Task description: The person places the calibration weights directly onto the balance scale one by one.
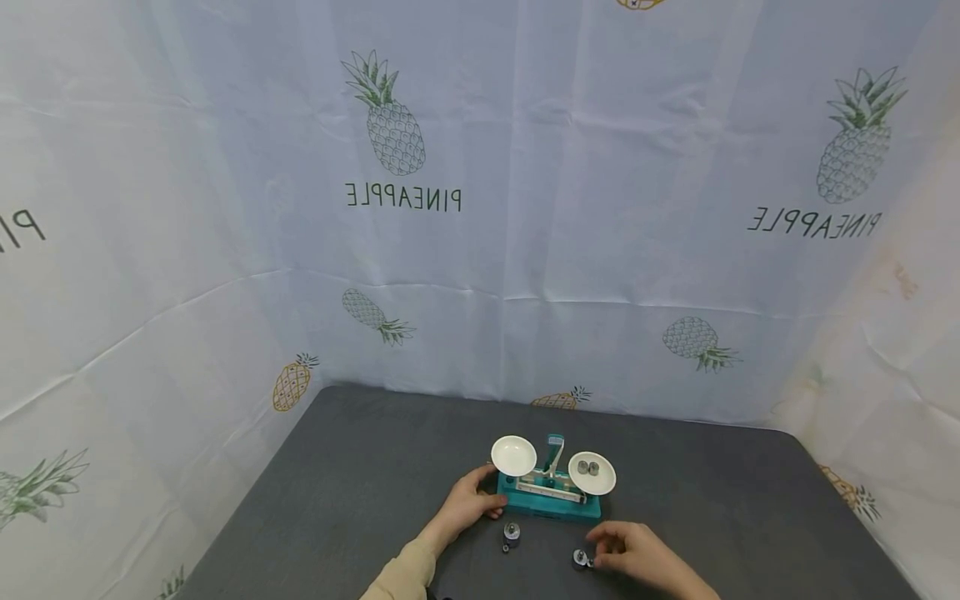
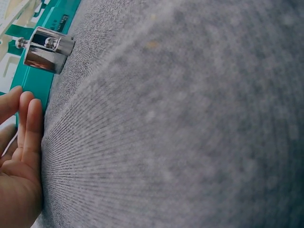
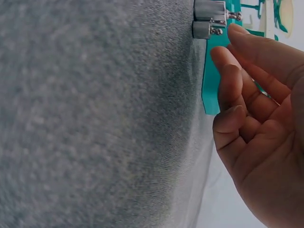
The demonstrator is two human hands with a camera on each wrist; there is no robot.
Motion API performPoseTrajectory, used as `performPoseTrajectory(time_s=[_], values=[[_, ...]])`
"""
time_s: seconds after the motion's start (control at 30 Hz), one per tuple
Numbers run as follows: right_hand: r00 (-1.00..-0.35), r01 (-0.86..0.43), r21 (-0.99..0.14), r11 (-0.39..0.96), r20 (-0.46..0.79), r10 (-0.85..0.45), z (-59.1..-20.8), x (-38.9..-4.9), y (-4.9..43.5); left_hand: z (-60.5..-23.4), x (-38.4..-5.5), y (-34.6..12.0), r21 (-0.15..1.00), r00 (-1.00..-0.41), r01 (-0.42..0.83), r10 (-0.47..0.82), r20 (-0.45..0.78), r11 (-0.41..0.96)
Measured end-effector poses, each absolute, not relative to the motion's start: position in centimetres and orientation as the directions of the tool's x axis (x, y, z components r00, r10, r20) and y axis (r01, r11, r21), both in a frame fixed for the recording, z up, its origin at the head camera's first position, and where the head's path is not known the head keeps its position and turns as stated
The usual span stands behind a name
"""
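A teal balance scale stands in the middle of the head view. My left hand holds the left end of its base, thumb in front and index finger toward the back corner. Its lower fingers show near the base in the left wrist view. My right hand is beside a shiny cylindrical weight and a smaller knobbed weight. Its fingers are loosely bent with nothing between them. The scale's left pan is bare; the right pan bears two small grey weights.
Another chrome weight with a small one beside it stands in front of the scale's left part. A dark grey cloth covers the table. White curtains printed with pineapples hang around the back and sides.
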State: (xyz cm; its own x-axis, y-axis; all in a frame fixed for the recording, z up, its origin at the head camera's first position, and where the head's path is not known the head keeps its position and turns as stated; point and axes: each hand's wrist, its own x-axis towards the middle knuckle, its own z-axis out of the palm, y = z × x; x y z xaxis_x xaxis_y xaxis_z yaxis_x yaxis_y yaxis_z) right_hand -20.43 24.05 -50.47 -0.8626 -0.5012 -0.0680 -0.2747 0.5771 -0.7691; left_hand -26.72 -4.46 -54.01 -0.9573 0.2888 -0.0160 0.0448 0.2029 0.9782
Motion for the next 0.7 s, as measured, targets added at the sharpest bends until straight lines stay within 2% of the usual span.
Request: performPoseTrajectory(time_s=[0.2, 0.53, 0.7], values=[[-0.850, -0.239, -0.785, 0.572, -0.116, -0.514, -50.9, -20.3, 23.9, -54.0, -26.8, -4.5, 0.978, -0.958, 0.050, 0.286, -0.010, 0.203], [-0.837, -0.293, -0.797, 0.528, -0.052, -0.544, -51.4, -20.2, 23.8, -53.9, -26.7, -4.4, 0.976, -0.959, 0.057, 0.282, -0.005, 0.210], [-0.836, -0.258, -0.804, 0.536, -0.091, -0.540, -51.5, -20.3, 23.8, -52.4, -25.8, -4.4, 0.978, -0.960, 0.056, 0.281, -0.004, 0.203]])
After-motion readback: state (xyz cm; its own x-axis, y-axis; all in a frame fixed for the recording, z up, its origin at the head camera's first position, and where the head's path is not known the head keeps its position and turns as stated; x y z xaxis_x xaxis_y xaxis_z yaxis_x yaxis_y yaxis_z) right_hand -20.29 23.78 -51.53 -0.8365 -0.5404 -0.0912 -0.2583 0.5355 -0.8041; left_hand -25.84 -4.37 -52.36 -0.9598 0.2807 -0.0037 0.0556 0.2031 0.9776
